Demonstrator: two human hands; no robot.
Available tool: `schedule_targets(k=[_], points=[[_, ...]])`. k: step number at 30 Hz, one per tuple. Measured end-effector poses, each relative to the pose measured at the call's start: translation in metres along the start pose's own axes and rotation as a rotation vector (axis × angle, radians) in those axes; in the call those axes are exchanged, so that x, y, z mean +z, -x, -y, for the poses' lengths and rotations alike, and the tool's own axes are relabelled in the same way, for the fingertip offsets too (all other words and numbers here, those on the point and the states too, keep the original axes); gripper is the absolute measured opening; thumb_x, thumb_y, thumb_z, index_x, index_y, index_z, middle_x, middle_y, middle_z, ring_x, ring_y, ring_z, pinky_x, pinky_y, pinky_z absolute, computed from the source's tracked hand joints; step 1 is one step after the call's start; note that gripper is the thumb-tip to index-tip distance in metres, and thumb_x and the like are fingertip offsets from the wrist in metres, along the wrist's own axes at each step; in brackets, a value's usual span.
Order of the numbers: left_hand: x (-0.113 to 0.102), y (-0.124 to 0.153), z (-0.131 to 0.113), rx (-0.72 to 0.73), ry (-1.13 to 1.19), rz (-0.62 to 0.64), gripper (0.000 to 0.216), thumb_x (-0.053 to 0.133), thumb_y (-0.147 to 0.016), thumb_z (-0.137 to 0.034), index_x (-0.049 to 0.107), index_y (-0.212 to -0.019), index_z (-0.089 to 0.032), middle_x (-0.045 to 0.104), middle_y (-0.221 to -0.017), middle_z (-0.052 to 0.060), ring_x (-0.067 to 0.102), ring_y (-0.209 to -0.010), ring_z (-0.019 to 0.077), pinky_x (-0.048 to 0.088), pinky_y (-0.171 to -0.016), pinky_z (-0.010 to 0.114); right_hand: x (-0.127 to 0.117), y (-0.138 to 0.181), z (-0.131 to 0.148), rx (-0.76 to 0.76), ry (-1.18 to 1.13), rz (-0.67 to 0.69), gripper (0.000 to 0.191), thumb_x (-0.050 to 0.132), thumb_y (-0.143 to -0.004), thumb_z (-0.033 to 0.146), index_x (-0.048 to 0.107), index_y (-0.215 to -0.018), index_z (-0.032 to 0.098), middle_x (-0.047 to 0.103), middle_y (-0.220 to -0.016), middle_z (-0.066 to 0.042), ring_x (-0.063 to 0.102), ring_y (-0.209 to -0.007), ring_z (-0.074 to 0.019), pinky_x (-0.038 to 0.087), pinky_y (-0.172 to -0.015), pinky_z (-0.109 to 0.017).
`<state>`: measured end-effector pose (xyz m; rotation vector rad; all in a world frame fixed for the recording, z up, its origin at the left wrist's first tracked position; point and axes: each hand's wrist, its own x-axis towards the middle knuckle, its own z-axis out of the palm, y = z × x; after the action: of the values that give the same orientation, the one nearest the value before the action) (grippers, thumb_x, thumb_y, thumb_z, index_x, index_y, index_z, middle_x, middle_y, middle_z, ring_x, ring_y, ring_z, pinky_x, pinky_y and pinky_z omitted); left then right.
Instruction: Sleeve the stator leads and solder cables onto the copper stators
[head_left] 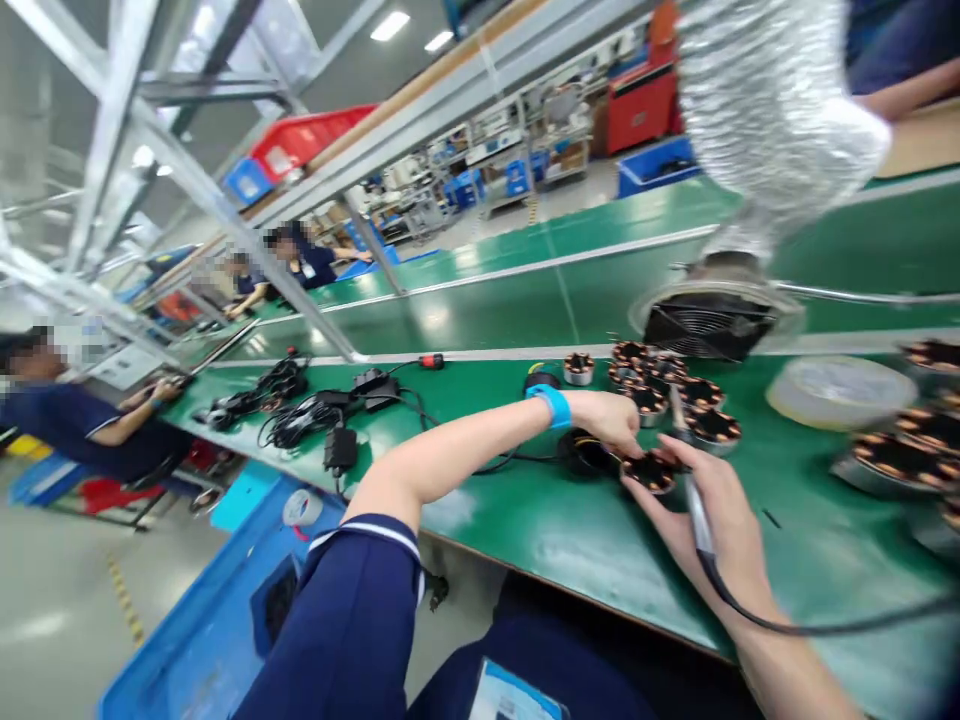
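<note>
A small round motor stator (651,472) with copper windings is held just above the green bench. My right hand (720,520) grips its rim between thumb and finger, and also carries a soldering iron (699,520) whose tip points up and away. My left hand (611,418), with a blue wristband, reaches over from the left. Its fingers are pinched together at the stator's near-left edge; what they hold is hidden. A black round housing (586,455) with a cable lies beside the left hand. More stators (703,392) are grouped behind both hands.
Black cables with adapters (341,447) lie along the bench to the left. At the right are more stators (892,462) and a clear round container (841,390). A fume extractor with foil duct (709,320) hangs ahead. A blue bin (202,610) stands lower left; co-workers sit further left.
</note>
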<state>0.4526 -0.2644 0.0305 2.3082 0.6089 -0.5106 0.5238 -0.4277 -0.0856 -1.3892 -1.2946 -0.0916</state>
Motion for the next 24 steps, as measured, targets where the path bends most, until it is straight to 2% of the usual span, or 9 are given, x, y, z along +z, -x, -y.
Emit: schedule_targets(k=[5,9,11,15,18,21,24], points=[[-0.002,-0.003,0.021,-0.054,0.305,0.105,0.031,0.088,-0.062,-0.023,0.064,-0.045,-0.014,0.055,-0.049,0.004,0.039,-0.048,0.0119,0.026,-0.048,0.030,0.001,0.000,-0.002,0.016,0.029,-0.021,0.062,0.073,-0.088,0.053,0.054,-0.146,0.040,0.066,-0.111,-0.010,0.066,-0.101,-0.0394,0.054,-0.092,-0.056],[-0.004,0.004,0.033,-0.028,0.457,0.187,0.031,0.094,-0.054,-0.033,0.070,-0.054,-0.013,0.061,-0.056,0.005,0.039,-0.051,0.0115,0.022,-0.051,0.029,-0.003,-0.002,0.004,0.014,0.023,-0.004,0.062,0.071,-0.090,0.053,0.055,-0.146,0.031,0.066,-0.114,-0.011,0.065,-0.104,-0.0388,0.052,-0.096,-0.058],[-0.003,0.007,0.037,0.007,0.478,0.177,0.036,0.096,-0.049,-0.037,0.070,-0.055,-0.013,0.060,-0.057,0.004,0.040,-0.055,0.0117,0.021,-0.052,0.029,-0.003,-0.002,0.004,0.015,0.019,-0.004,0.063,0.072,-0.090,0.054,0.057,-0.145,0.027,0.066,-0.113,-0.011,0.065,-0.103,-0.0372,0.052,-0.096,-0.058],[0.000,0.010,0.038,0.025,0.461,0.052,0.044,0.099,-0.041,-0.037,0.062,-0.048,-0.014,0.051,-0.051,0.000,0.037,-0.054,0.0107,0.020,-0.053,0.028,-0.002,-0.002,0.001,0.002,0.034,-0.015,0.059,0.074,-0.089,0.049,0.059,-0.140,0.023,0.066,-0.112,-0.011,0.066,-0.100,-0.0328,0.053,-0.093,-0.052],[-0.001,0.012,0.037,0.035,0.427,0.052,0.045,0.097,-0.045,-0.047,0.064,-0.049,-0.016,0.051,-0.050,0.000,0.035,-0.050,0.0102,0.022,-0.051,0.028,-0.004,-0.003,0.002,-0.014,0.041,-0.004,0.053,0.075,-0.090,0.041,0.059,-0.137,0.023,0.066,-0.112,-0.010,0.066,-0.100,-0.0295,0.055,-0.092,-0.047],[-0.005,0.010,0.032,0.070,0.340,0.067,0.044,0.090,-0.056,-0.057,0.069,-0.053,-0.018,0.055,-0.051,0.001,0.038,-0.048,0.0108,0.027,-0.051,0.028,-0.004,-0.006,0.004,-0.019,0.022,0.015,0.050,0.072,-0.091,0.036,0.057,-0.138,0.024,0.065,-0.115,-0.009,0.066,-0.103,-0.0276,0.056,-0.093,-0.045],[-0.003,0.008,0.018,0.104,0.137,0.033,0.047,0.084,-0.069,-0.053,0.065,-0.044,-0.017,0.055,-0.047,0.003,0.042,-0.047,0.0128,0.031,-0.054,0.029,-0.005,-0.006,0.004,-0.027,0.053,0.004,0.051,0.072,-0.092,0.039,0.057,-0.138,0.024,0.064,-0.118,-0.010,0.066,-0.105,-0.0291,0.056,-0.094,-0.047]])
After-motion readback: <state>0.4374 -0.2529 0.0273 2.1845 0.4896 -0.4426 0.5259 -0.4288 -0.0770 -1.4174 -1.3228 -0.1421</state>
